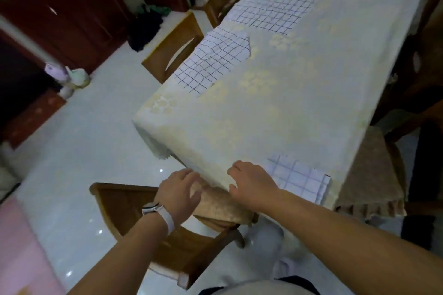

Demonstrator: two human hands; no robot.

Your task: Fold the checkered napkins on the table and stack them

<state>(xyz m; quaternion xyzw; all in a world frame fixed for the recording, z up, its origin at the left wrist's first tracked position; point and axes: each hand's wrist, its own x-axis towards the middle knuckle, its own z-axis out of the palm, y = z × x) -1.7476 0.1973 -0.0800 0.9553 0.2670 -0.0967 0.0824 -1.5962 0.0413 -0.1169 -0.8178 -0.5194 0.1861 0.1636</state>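
Observation:
A folded white checkered napkin (299,177) lies at the near edge of the table (275,108), just right of my right hand (251,179). Two unfolded checkered napkins lie along the table's left side: one in the middle (213,62), with a corner turned up, and one farther back (271,11). My right hand rests on the tablecloth with its fingers spread and holds nothing. My left hand (178,189), with a watch on the wrist, hovers at the table's near edge over the hanging cloth, fingers apart and empty.
A wooden chair (134,213) stands under my arms at the near edge. Two more chairs (175,48) are pushed in along the left side. Dark chairs stand on the right. Glossy white floor spreads to the left.

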